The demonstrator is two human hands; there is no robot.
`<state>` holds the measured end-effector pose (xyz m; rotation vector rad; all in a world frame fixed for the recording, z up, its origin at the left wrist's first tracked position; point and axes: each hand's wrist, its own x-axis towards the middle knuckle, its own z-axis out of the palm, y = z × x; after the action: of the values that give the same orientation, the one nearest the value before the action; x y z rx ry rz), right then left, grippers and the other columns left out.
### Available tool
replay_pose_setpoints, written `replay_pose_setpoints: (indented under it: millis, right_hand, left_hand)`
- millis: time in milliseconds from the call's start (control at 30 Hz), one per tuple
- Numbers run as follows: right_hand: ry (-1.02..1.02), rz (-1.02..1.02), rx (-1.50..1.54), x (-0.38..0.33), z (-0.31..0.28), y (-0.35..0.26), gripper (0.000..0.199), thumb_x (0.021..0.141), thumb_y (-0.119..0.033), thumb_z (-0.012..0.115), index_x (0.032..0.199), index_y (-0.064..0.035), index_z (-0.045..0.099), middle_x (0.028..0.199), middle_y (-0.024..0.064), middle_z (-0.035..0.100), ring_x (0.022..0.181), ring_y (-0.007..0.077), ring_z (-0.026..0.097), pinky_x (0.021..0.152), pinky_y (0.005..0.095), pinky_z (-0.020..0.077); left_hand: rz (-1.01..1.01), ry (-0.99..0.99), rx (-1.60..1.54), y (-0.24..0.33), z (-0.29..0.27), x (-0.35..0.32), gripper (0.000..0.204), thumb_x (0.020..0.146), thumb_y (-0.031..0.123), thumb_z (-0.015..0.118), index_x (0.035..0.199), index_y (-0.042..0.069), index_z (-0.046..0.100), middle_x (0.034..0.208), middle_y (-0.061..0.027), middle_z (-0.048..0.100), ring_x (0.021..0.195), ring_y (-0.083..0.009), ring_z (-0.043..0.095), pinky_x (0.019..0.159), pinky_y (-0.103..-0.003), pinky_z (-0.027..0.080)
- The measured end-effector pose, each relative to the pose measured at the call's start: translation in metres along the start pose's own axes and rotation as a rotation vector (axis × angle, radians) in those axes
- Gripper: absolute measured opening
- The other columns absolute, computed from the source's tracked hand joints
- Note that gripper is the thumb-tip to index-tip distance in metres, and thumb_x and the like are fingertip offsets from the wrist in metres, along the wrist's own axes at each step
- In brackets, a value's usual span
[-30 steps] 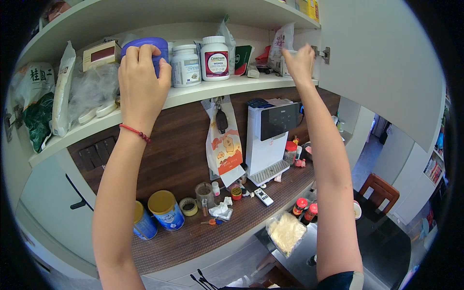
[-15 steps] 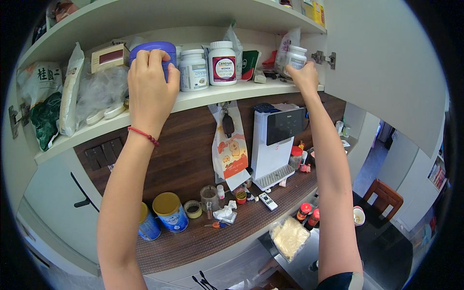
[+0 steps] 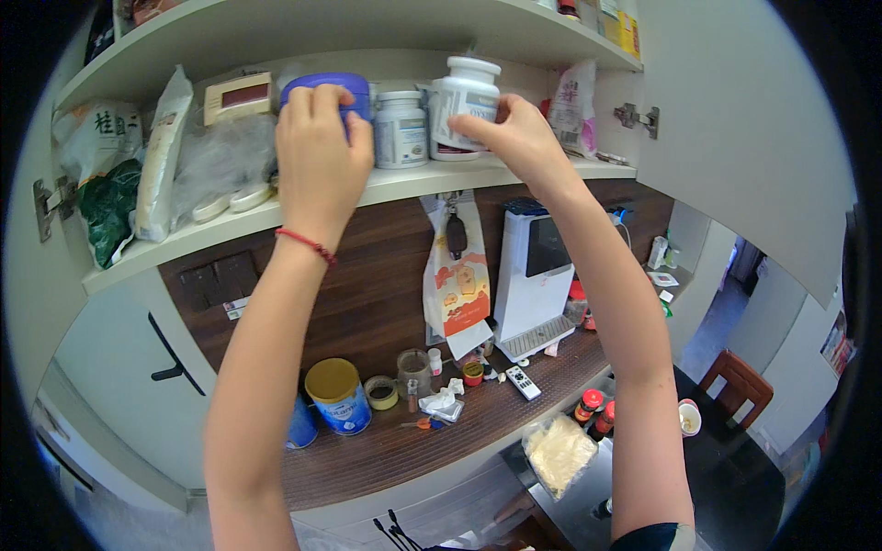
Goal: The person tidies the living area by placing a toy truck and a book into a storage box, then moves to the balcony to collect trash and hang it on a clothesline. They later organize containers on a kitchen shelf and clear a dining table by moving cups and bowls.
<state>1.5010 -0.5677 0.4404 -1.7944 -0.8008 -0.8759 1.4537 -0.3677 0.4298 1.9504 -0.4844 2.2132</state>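
My left hand is closed round a blue-purple tub on the middle cupboard shelf; the hand covers most of its front. With my right hand I grip a white pill bottle with a white cap, raised above the shelf and tilted slightly. It hides most of a second white bottle behind it, whose lower edge shows on the shelf. Between the tub and the raised bottle stands another white pill bottle of the same look, upright.
Left on the shelf are packed bags, a clear plastic bag and a small box. A pink-and-white bag stands at the right, beside the open door. Below are a water dispenser, tins and a remote.
My right hand has carried the white pill bottle from the shelf's right end leftward, in front of another bottle. My left hand stays on the tub. The view has shifted slightly.
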Motion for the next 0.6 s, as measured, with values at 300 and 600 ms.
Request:
replay_pose_setpoints:
  millis: [300, 600]
  right_hand:
    - [0.006, 0.064, -0.226, -0.012, 0.016, -0.003, 0.058, 0.063, -0.035, 0.066, 0.096, 0.0092, 0.051, 0.085, 0.0177, 0.059, 0.076, 0.0212, 0.058, 0.069, 0.0301, 0.0458]
    - [-0.084, 0.116, -0.332, 0.000, 0.016, 0.009, 0.065, 0.062, -0.043, 0.070, 0.095, 0.0101, 0.050, 0.087, 0.0215, 0.058, 0.079, 0.0255, 0.059, 0.070, 0.0320, 0.0462]
  left_hand:
    - [-0.032, 0.003, -0.003, 0.007, 0.001, 0.001, 0.012, 0.069, 0.007, 0.053, 0.080, 0.001, 0.051, 0.080, -0.0137, 0.049, 0.078, -0.0292, 0.049, 0.071, -0.038, 0.040]
    - [-0.027, 0.008, -0.036, 0.004, 0.000, 0.000, 0.010, 0.070, 0.006, 0.052, 0.078, 0.000, 0.052, 0.080, -0.0142, 0.049, 0.078, -0.0297, 0.049, 0.070, -0.037, 0.041]
